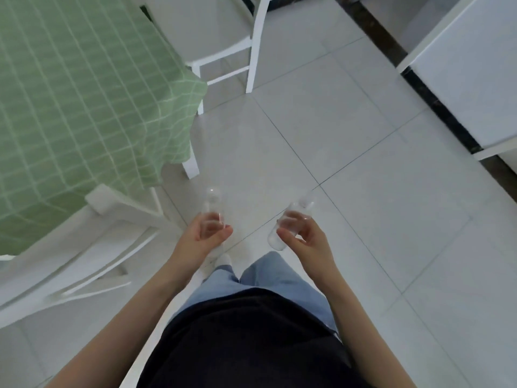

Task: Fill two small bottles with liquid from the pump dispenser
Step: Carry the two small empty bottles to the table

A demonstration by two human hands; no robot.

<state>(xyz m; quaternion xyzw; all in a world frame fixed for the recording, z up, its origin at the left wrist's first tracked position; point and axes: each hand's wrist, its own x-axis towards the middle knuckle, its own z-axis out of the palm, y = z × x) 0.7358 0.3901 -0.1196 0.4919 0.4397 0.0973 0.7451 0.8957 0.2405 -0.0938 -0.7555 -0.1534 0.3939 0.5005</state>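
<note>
Early stage, nothing filled yet by the look of it (no liquid visible), no pump dispenser in view. Left hand (207, 233) gripping one small bottle (213, 203), right hand (305, 236) gripping the other bottle (291, 222), both right of the green-clothed surface (84, 93). Chair (84, 261) tight against that surface; open floor (363, 191) farther right.

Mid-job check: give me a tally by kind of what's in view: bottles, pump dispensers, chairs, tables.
Small clear plastic bottles: 2, left bottle in left hand, right bottle in right hand
Pump dispensers: 0
White chairs: 2, far chair, near chair
Table with green checked cloth: 1
Total: 5
</note>
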